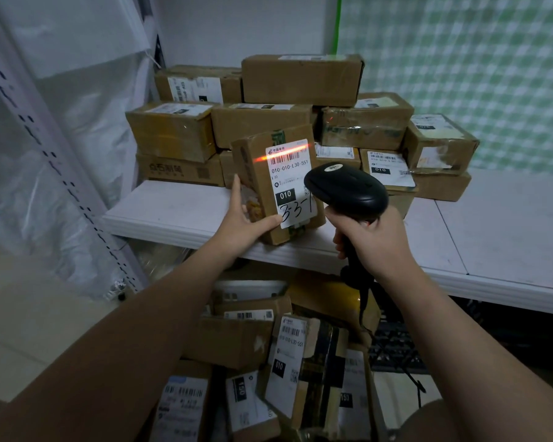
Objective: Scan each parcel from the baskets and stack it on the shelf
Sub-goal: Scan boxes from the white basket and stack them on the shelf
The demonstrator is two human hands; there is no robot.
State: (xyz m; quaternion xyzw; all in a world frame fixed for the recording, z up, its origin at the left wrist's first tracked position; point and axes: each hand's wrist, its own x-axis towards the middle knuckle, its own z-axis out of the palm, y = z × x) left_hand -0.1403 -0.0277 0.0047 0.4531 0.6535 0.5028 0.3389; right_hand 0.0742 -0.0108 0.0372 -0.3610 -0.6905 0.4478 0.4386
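Observation:
My left hand (pixel 241 215) holds a small brown parcel (pixel 256 173) upright above the front of the white shelf (pixel 179 208), its white label facing me. A red scan line crosses the barcode at the label's top. My right hand (pixel 369 240) grips the handle of a black barcode scanner (pixel 348 186), whose head points at the label from the right. Behind them, several brown parcels (pixel 300 81) are stacked in rows on the shelf. Below the shelf, more labelled parcels (pixel 288 355) lie jumbled together.
A white perforated shelf upright (pixel 55 173) and plastic sheeting stand at the left. A green checked wall is at the right. The right part of the shelf (pixel 508 224) carries nothing. The scanner's cable (pixel 396 355) hangs down past a black basket (pixel 396 349).

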